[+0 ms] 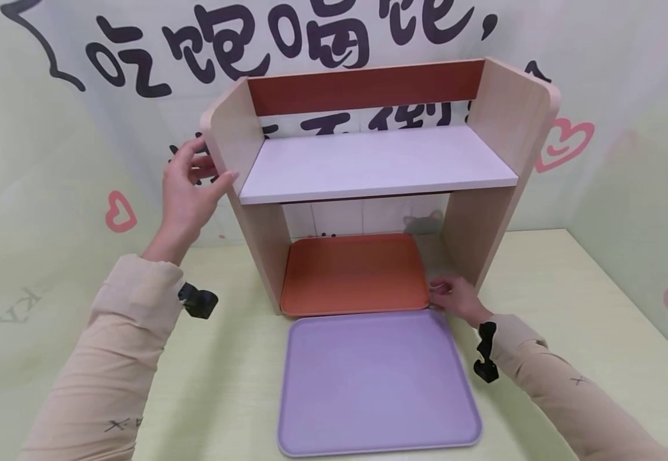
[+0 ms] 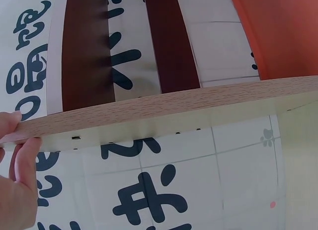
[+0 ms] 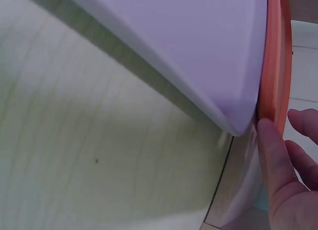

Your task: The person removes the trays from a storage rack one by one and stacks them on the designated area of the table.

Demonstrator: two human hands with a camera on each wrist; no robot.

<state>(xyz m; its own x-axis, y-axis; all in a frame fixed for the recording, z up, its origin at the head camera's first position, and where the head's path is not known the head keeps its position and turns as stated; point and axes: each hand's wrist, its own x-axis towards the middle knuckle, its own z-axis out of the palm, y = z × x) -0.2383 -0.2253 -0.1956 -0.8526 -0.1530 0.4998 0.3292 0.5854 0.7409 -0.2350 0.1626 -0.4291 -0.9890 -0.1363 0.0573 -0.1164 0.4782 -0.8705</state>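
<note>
A small two-tier wooden desktop shelf (image 1: 380, 160) stands tilted in the head view, with a white middle board and brown back strips. My left hand (image 1: 189, 186) grips the front edge of its left side panel (image 2: 164, 106), thumb on one face and fingers on the other. An orange tray (image 1: 357, 275) lies in the lower compartment. At the tray's front right corner is my right hand (image 1: 455, 298); its thumb (image 3: 273, 155) touches the orange rim while the other fingers stand slightly apart from it. A lilac tray (image 1: 380, 384) lies directly in front.
Both trays and the shelf are on a pale wood-grain table (image 1: 564, 301). Behind it hangs a white backdrop (image 1: 155, 128) with dark lettering and pink hearts. Inside the lower compartment, a strip of space separates the orange tray from the right side panel (image 1: 478, 230).
</note>
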